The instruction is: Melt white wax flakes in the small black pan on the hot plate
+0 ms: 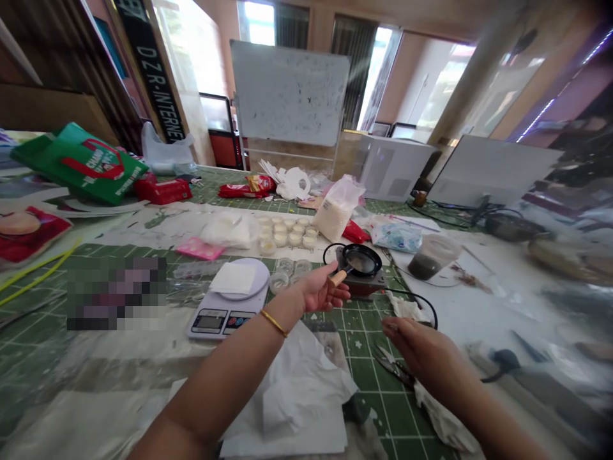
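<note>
My left hand, with a gold bangle on its wrist, reaches forward with the fingers loosely stretched out. It is right at the wooden handle of a small black frying pan; I cannot tell whether it touches. The pan rests on a small hot plate with a black cable. My right hand hovers to the right, fingers extended together and holding nothing visible. Below it, scissors lie on the green mat beside crumpled tissue.
A kitchen scale carries folded white paper. Several filled small cups and clear cups stand behind. A bag of white granules and a cup of dark stuff flank the pan. Crumpled paper lies in front.
</note>
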Action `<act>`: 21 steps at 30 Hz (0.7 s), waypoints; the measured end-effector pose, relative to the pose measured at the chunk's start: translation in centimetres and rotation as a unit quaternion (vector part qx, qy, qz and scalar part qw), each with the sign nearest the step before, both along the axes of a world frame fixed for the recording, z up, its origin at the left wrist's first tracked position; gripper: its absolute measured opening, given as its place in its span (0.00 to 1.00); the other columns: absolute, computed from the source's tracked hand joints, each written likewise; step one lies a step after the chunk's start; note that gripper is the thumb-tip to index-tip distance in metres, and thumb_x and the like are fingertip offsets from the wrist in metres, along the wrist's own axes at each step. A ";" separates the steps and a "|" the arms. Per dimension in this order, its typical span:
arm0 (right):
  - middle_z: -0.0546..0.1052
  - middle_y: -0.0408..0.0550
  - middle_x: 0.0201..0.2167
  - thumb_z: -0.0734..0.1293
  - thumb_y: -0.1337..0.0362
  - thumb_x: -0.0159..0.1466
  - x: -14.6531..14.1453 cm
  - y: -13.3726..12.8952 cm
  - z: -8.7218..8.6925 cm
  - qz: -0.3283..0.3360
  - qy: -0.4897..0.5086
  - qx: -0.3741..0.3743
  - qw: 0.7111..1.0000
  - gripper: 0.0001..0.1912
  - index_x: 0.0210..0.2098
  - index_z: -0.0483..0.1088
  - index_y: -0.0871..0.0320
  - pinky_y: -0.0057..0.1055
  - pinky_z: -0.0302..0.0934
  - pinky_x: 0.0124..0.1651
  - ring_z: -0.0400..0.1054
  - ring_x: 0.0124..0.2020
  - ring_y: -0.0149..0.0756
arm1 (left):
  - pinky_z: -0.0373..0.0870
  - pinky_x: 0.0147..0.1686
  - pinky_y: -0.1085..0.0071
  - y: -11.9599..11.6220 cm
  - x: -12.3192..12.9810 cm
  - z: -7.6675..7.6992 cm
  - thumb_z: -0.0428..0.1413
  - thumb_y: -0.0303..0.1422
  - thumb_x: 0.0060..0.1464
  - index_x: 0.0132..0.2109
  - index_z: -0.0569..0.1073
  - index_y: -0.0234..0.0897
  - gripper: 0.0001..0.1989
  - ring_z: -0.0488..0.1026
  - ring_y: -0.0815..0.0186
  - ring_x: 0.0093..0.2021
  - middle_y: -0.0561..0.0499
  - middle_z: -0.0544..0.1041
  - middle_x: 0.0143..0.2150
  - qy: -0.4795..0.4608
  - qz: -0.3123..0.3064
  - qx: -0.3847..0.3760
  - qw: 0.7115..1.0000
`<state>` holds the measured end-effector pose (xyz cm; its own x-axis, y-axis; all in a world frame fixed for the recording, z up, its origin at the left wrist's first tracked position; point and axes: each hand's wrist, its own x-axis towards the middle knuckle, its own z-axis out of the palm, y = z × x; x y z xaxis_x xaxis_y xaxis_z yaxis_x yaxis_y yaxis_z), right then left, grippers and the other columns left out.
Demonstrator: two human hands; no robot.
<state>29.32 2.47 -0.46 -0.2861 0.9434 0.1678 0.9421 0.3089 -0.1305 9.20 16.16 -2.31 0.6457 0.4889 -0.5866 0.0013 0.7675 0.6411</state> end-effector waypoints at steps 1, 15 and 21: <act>0.75 0.47 0.32 0.51 0.58 0.66 -0.1 0.2 -0.3 -0.009 -0.017 -0.013 1.000 0.16 0.42 0.67 0.54 0.30 0.62 0.32 0.71 0.31 0.36 | 0.52 0.12 0.80 0.0 0.3 0.1 0.42 0.55 0.52 0.32 0.68 0.30 0.29 0.65 0.73 0.16 0.50 0.71 0.20 -0.012 0.009 -0.005 1.000; 0.75 0.48 0.32 0.52 0.59 0.65 -2.2 1.2 -1.3 -0.041 -0.136 -0.091 0.986 0.16 0.44 0.67 0.54 0.28 0.57 0.26 0.72 0.29 0.39 | 0.37 0.10 0.84 -0.6 -1.2 1.6 0.43 0.45 0.58 0.26 0.60 0.35 0.19 0.42 0.81 0.11 0.62 0.49 0.15 -0.083 0.009 -0.001 0.996; 0.75 0.51 0.33 0.54 0.60 0.64 -4.1 3.9 -2.4 -0.023 -0.171 -0.061 0.983 0.24 0.59 0.54 0.52 0.29 0.58 0.25 0.72 0.29 0.41 | 0.36 0.09 0.84 -2.0 -6.9 3.0 0.43 0.44 0.58 0.27 0.61 0.35 0.19 0.43 0.81 0.11 0.61 0.50 0.15 -0.077 0.042 0.032 0.996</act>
